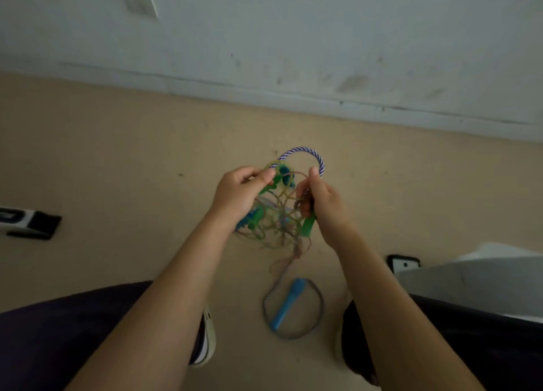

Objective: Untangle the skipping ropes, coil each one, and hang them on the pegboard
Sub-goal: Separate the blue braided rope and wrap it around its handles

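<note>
At the middle of the frame both hands hold up a knot of skipping ropes (276, 211). The left hand (241, 193) pinches a green handle (269, 185); the right hand (321, 202) grips the striped rope (305, 152). Below lies a blue handle (288, 304) on the floor (117, 161).

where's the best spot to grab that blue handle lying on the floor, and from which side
Probably take the blue plastic skipping-rope handle around the middle of its shaft, coming straight down from above with fingers on its two long sides. It lies flat on the beige floor, tilted, inside a loop of blue-and-white striped rope, so its sides are open. Its lower end joins the rope, so avoid that end.
</note>
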{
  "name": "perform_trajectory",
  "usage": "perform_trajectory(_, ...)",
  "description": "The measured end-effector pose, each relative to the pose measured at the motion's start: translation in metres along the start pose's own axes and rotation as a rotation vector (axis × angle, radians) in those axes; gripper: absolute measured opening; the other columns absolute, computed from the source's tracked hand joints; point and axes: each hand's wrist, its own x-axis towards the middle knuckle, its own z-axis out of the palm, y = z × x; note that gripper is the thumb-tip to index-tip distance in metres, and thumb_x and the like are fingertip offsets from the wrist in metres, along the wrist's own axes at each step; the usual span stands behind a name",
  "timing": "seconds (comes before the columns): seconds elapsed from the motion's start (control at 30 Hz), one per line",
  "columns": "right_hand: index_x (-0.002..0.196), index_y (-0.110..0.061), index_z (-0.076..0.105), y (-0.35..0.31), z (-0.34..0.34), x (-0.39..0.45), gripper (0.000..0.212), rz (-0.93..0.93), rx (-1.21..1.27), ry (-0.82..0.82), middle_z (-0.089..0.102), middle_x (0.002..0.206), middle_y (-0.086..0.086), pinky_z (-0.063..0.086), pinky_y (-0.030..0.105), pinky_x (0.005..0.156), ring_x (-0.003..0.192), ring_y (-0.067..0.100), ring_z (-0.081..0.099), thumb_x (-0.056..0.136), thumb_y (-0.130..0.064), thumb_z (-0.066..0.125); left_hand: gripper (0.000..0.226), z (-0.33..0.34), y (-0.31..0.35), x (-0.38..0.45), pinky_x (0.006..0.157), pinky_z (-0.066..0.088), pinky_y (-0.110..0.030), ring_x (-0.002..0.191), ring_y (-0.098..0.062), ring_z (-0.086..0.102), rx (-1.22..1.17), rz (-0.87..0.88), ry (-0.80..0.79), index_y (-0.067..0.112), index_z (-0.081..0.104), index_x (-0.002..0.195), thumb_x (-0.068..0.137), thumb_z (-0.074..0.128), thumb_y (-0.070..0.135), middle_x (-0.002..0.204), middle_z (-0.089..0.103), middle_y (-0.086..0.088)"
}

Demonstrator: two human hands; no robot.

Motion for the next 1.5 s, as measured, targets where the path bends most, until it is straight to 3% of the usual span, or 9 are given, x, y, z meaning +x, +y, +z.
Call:
perform_trajectory(0.3, 0.061, -0.014, 0.061, -0.164, -0.042, -0.134, 0.049, -0.399, -0.138, -0.07, 0.051, 0.056, 0.003, 0.039, 0.02, 0.05, 0.054, 0.015, 0.048, 0.102, -0.038, 0.047, 0.022, -0.066, 0.158, -0.124, 0.044, 0.027, -0.02, 0.046, -0.012, 0.027, -0.136, 0.383, -0.061, 0.022, 0.072, 0.076, 0.093, 0.067, 0.035, 0.051, 0.032, 0.005)
perform_trajectory(0.53, 0.058, -0.019, 0.059, -0.165, -0.062, -0.169, 0.049, -0.456, -0.32, -0.142, 0.069, 0.072, 0.011, 0.053, 0.044, 0.091, 0.079, 0.023, 0.071, 0.098, -0.045, 0.052, 0.016, -0.077, 0.146, -0.17, 0.044, 0.032, -0.02, 0.046, -0.011, 0.038, -0.053, 0.355, -0.053, 0.016, 0.075, 0.088, 0.089, 0.07, 0.032, 0.053, 0.046, 0.001)
perform_trajectory(0.73, 0.068, -0.017, 0.039, -0.148, -0.064, -0.17, 0.042, -0.384, -0.236, -0.179, 0.035, 0.053, -0.005, 0.042, 0.032, 0.052, 0.046, 0.014, 0.033, 0.102, -0.04, 0.045, 0.023, -0.081, 0.111, -0.164, 0.083, 0.05, -0.028, 0.096, -0.01, 0.065, 0.229, 0.207, -0.082, 0.026, 0.074, 0.101, 0.082, 0.077, 0.039, 0.1, 0.071, 0.006)
perform_trajectory(0.93, 0.091, -0.01, 0.061, -0.126, -0.044, -0.169, 0.021, -0.382, -0.211, -0.357, 0.049, 0.064, 0.003, 0.044, 0.026, 0.059, 0.056, 0.012, 0.049, 0.104, -0.016, 0.045, 0.066, -0.054, 0.104, -0.17, 0.107, 0.042, -0.028, 0.121, 0.001, 0.054, 0.182, 0.262, -0.349, 0.037, 0.058, 0.128, 0.069, 0.083, 0.052, 0.13, 0.059, 0.016)
perform_trajectory(1.03, 0.09, -0.012, 0.065, -0.12, -0.04, -0.17, 0.016, -0.411, -0.244, -0.434, 0.055, 0.062, -0.002, 0.045, 0.025, 0.056, 0.055, 0.013, 0.052, 0.101, -0.016, 0.053, 0.032, -0.041, 0.102, -0.171, 0.086, 0.055, -0.027, 0.08, -0.01, 0.07, 0.091, 0.248, -0.479, 0.016, 0.072, 0.103, 0.081, 0.071, 0.039, 0.084, 0.074, 0.003)
perform_trajectory(1.1, 0.088, -0.013, 0.068, -0.119, -0.048, -0.165, 0.018, -0.399, -0.343, -0.344, 0.052, 0.058, -0.007, 0.042, 0.029, 0.054, 0.052, 0.01, 0.047, 0.097, -0.026, 0.061, 0.028, -0.043, 0.101, -0.167, 0.067, 0.054, -0.03, 0.053, -0.011, 0.056, 0.137, 0.234, -0.42, 0.012, 0.072, 0.083, 0.091, 0.064, 0.038, 0.054, 0.056, 0.004)
perform_trajectory(1.3, 0.082, -0.02, 0.069, -0.119, -0.085, -0.159, 0.018, -0.36, -0.367, -0.217, 0.055, 0.059, -0.005, 0.046, 0.029, 0.061, 0.056, 0.012, 0.051, 0.095, -0.028, 0.062, 0.033, -0.074, 0.102, -0.146, 0.047, 0.031, -0.023, 0.044, -0.01, 0.029, -0.228, 0.229, 0.049, 0.014, 0.053, 0.075, 0.103, 0.051, 0.031, 0.051, 0.034, 0.006)
perform_trajectory(1.43, 0.091, -0.021, 0.076, -0.116, -0.082, -0.159, 0.014, -0.355, -0.379, -0.263, 0.072, 0.09, 0.004, 0.053, 0.038, 0.085, 0.088, 0.022, 0.065, 0.091, -0.03, 0.065, 0.033, -0.068, 0.094, -0.146, 0.043, 0.023, -0.024, 0.045, -0.011, 0.029, -0.19, 0.231, -0.107, 0.015, 0.06, 0.085, 0.106, 0.042, 0.032, 0.054, 0.039, 0.006)
perform_trajectory(1.5, 0.093, -0.02, 0.077, -0.114, -0.071, -0.161, 0.015, -0.341, -0.377, -0.307, 0.073, 0.085, -0.006, 0.052, 0.032, 0.08, 0.082, 0.013, 0.065, 0.09, -0.031, 0.067, 0.033, -0.057, 0.094, -0.153, 0.046, 0.031, -0.023, 0.053, -0.013, 0.045, -0.163, 0.223, -0.204, 0.02, 0.067, 0.094, 0.105, 0.041, 0.037, 0.064, 0.055, 0.001)
